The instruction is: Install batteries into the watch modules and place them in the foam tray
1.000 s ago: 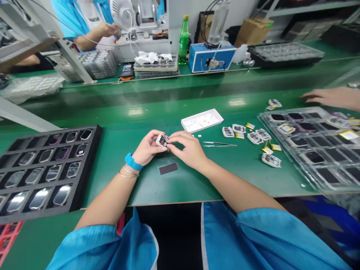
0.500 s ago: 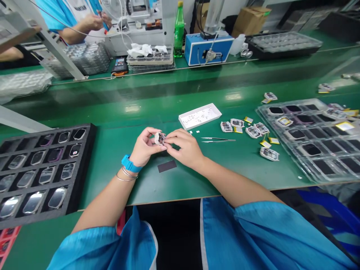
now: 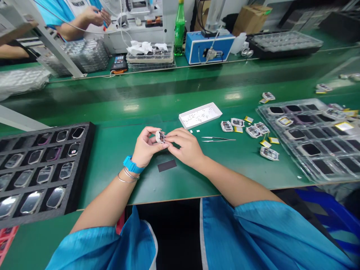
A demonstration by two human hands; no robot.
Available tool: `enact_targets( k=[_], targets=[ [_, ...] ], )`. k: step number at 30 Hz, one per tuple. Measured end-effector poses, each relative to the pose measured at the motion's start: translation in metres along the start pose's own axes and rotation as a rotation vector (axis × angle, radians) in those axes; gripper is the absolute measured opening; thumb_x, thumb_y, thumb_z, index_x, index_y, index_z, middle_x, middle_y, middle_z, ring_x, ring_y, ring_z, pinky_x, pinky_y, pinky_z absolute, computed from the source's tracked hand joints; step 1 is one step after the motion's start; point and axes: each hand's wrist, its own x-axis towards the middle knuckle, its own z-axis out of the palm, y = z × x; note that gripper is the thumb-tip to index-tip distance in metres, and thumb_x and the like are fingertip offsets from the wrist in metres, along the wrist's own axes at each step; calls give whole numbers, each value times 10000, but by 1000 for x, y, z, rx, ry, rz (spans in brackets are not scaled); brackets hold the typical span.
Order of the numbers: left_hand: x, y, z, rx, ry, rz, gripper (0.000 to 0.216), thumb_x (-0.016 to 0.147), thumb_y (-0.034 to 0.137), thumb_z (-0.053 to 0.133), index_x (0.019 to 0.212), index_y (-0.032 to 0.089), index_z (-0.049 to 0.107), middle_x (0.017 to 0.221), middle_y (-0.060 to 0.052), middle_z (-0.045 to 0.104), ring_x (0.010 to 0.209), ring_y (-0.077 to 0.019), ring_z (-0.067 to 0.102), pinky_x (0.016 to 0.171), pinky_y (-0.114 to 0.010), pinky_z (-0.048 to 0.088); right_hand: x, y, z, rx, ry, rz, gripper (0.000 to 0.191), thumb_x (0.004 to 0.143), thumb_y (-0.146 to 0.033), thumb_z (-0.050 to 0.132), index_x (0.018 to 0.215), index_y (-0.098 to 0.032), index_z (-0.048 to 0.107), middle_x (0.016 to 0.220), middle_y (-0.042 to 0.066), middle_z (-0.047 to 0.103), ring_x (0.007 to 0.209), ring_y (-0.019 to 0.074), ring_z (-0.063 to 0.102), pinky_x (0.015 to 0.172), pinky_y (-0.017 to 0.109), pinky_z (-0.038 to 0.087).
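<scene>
Between thumb and fingers, my left hand [image 3: 145, 145] holds a small white smartwatch case [image 3: 159, 137], tilted so that its inner parts show. My right hand [image 3: 186, 145] meets it from the other side, thumb and fingertips closed on the case's right edge. Whether a smaller part sits in those fingertips is hidden. On the bench below lies a dark rectangular strip [image 3: 167, 165]. Tweezers [image 3: 218, 139] rest to the right of my right hand. Behind them stands a shallow white box [image 3: 200, 115] with many tiny parts in it.
Several open watch cases [image 3: 253, 131] with yellow-edged batteries lie at the right, beside clear trays [image 3: 299, 165] of watch parts. A black foam tray [image 3: 84, 161] with watch faces stands at the left. Across the bench are a blue machine [image 3: 208, 48], a green bottle [image 3: 179, 30] and a co-worker's hands [image 3: 98, 17].
My two hands stay around the watch case with almost no movement. The co-worker's hands across the bench have moved up slightly.
</scene>
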Motion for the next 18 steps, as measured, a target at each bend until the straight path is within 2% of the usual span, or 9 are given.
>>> enact_targets(
  k=[7, 12, 18],
  targets=[
    [0, 0, 2, -22, 21, 6, 569, 472, 221, 963, 927, 192, 623, 866, 11, 687, 763, -126, 699, 709, -238, 584, -1, 0, 2, -50, -74, -2, 144, 877, -144, 566, 783, -211, 651, 858, 47, 728, 846, 191, 638, 789, 360, 545],
    [2, 1, -1, -93, -14, -77, 577, 485, 228, 961, 948, 194, 618, 894, 9, 681, 782, -135, 715, 729, -235, 594, 5, 3, -4, -39, -55, -20, 143, 849, -109, 554, 768, -209, 617, 842, 38, 715, 823, 187, 632, 778, 348, 531],
    [1, 7, -2, -207, -96, -212, 583, 526, 242, 948, 981, 201, 587, 913, -6, 697, 895, -237, 746, 804, -346, 611, 20, 36, -39, -148, 75, 215, 133, 839, -143, 562, 763, -223, 637, 879, 50, 718, 886, 219, 654, 838, 396, 512]
  ],
)
